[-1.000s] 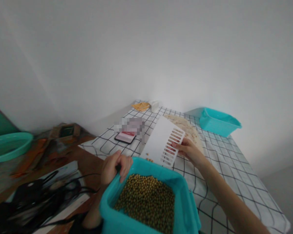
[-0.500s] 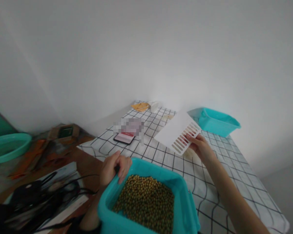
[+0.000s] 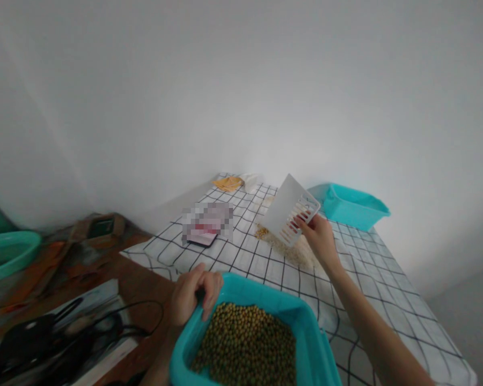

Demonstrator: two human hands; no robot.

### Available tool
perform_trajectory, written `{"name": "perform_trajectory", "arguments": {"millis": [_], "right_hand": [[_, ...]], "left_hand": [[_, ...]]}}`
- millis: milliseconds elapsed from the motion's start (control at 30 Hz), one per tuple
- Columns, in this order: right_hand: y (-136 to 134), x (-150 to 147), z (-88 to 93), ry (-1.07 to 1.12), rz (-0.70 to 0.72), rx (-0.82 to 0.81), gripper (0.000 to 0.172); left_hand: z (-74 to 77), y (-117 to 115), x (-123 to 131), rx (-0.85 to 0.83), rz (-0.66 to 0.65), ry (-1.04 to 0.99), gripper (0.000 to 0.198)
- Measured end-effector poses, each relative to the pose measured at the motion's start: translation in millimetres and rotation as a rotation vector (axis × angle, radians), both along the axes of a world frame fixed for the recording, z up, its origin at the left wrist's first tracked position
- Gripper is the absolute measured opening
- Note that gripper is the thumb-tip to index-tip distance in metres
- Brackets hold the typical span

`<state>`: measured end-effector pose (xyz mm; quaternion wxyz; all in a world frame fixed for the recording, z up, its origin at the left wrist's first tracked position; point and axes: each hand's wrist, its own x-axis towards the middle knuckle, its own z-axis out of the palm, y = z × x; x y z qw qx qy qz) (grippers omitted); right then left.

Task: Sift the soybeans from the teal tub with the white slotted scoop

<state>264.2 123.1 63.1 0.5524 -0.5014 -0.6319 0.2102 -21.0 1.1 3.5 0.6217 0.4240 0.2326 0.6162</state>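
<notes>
At centre frame, white slotted scoop is held tilted, up-left of the closed grip of the right hand; teal bin rim is clasped by the left hand.

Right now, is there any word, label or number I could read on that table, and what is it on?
No text can be read here.
Dark phone on the checked tablecloth: its pink-red screen is blurred, unreadable.
White slotted plastic scoop in the right hand: no marking shows.
Teal plastic tub of beans held by the left hand, and the far teal plastic tub: no labels show.
</notes>
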Motion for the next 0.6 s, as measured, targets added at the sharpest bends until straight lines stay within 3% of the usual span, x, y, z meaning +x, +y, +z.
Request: {"name": "perform_trajectory", "arguments": {"millis": [367, 600], "right_hand": [[3.6, 3.1, -15.9, -0.015, 0.088, 0.003, 0.027], [5.0, 3.0, -20.8, 0.039, 0.226, -0.026, 0.037]], "left_hand": [[-7.2, 15.0, -28.9, 0.097, -0.020, -0.005, 0.060], [-11.7, 16.4, -25.1, 0.123, 0.023, -0.027, 0.063]]}}
